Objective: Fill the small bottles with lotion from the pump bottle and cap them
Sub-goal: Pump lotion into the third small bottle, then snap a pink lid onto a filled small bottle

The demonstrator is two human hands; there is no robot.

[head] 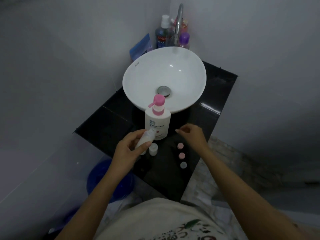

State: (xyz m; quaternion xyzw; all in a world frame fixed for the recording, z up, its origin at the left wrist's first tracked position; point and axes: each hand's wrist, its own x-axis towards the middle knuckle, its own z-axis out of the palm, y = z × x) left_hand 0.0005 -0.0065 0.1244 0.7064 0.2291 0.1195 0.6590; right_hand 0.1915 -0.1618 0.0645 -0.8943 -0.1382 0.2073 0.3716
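Observation:
A white pump bottle [157, 121] with a pink pump head stands on the black counter [107, 122] in front of the basin. My left hand [129, 149] grips a small clear bottle [144, 139], tilted, uncapped and partly filled with white lotion, just left of the pump bottle's base. Another small bottle [153, 148] stands open on the counter beside it; a further one is mostly hidden behind my fingers. Two pink caps [180, 145] [182, 155] and a pale cap [183, 164] lie in a row to the right. My right hand [191, 134] hovers above the caps, fingers loosely curled, holding nothing.
A white bowl basin [164, 78] with a chrome tap [179, 23] fills the counter's back. Behind it stand a blue mouthwash bottle [161, 34], a purple-capped bottle [184, 40] and a blue pack [141, 47]. A blue bucket [105, 179] sits on the floor at the left.

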